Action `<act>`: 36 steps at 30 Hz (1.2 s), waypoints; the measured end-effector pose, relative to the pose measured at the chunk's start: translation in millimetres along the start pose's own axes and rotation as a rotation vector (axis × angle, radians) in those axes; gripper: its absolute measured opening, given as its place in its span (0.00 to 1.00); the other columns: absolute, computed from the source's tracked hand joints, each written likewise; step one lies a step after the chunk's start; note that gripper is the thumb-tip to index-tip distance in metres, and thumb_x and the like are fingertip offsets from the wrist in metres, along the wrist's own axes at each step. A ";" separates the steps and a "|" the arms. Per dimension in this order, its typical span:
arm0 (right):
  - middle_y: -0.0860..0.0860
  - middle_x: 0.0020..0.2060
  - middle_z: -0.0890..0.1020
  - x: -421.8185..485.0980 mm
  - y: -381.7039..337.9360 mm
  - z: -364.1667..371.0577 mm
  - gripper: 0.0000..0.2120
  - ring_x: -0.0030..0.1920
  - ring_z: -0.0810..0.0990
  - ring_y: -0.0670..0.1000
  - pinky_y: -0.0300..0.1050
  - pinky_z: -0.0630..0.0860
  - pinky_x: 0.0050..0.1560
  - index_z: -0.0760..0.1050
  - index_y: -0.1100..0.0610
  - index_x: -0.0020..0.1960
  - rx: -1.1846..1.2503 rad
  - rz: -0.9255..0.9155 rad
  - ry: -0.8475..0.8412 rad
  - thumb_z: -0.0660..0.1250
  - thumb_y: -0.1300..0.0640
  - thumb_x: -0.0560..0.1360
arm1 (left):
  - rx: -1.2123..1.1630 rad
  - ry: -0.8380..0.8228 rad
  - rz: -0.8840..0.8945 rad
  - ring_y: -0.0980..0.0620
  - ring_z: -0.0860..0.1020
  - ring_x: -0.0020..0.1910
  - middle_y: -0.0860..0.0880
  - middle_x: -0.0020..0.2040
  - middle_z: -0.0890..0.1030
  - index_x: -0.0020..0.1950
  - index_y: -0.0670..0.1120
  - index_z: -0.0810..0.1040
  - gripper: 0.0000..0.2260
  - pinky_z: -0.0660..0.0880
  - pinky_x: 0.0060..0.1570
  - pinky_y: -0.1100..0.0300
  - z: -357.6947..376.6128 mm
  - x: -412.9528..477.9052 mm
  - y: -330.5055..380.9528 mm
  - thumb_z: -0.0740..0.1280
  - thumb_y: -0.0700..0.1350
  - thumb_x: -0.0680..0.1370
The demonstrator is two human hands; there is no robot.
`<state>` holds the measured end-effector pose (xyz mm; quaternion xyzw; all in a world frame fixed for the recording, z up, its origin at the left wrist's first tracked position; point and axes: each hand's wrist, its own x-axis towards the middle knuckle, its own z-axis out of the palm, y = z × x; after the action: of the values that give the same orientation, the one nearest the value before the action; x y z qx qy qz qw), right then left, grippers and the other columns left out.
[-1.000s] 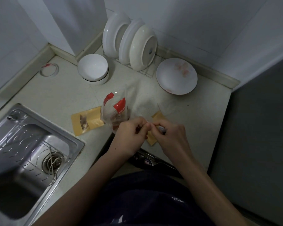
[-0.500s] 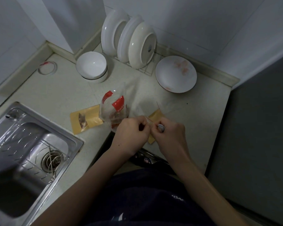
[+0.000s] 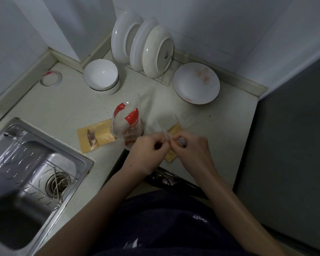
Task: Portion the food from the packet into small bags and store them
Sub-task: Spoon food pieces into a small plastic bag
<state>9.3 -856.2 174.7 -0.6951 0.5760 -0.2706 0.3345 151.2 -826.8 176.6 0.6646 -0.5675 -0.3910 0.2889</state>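
Left hand (image 3: 149, 149) and right hand (image 3: 191, 151): side by side over the near edge of the table (image 3: 67, 108), knuckles up, fingers curled, each pinching the thin film of a clear small bag (image 3: 166, 136) where the fingertips meet. The bag's loose film trails off toward the far side, its outline hard to follow. Small round pale object (image 3: 181, 141): tucked at the right hand's thumb, kind not readable. Food packet (image 3: 128, 124): clear plastic with red label patches, standing crumpled on the table just beyond and left of the left hand, reddish contents showing through. Tan pouch (image 3: 96, 135): flat on the table, touching the packet's left side, small window with pale contents. Second tan pouch (image 3: 174, 130): flat under both hands, mostly covered. Steel sink (image 3: 26, 157): near left, wire rack and drain strainer (image 3: 58, 184) inside. Stacked white bowls (image 3: 101, 75): far, left of centre. Wire rack (image 3: 164, 78): far centre, holding white plates (image 3: 142, 45) on edge. Floral plate (image 3: 197, 83): flat, to the right of the rack. Tape roll (image 3: 51, 78): far left. Dark panel (image 3: 294, 130): along the table's right edge.
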 end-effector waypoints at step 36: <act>0.48 0.30 0.80 14.4 -1.3 -14.6 0.09 0.32 0.78 0.45 0.40 0.74 0.33 0.78 0.58 0.45 0.642 0.437 -0.132 0.67 0.52 0.76 | -0.013 0.082 0.182 0.63 0.73 0.57 0.62 0.54 0.74 0.60 0.55 0.73 0.23 0.71 0.55 0.68 -17.5 -8.8 -25.8 0.71 0.62 0.69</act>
<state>1.8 -872.5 184.7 -0.4321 0.5736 -0.3142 0.6209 179.2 -814.3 166.2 0.6238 -0.6106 -0.3395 0.3505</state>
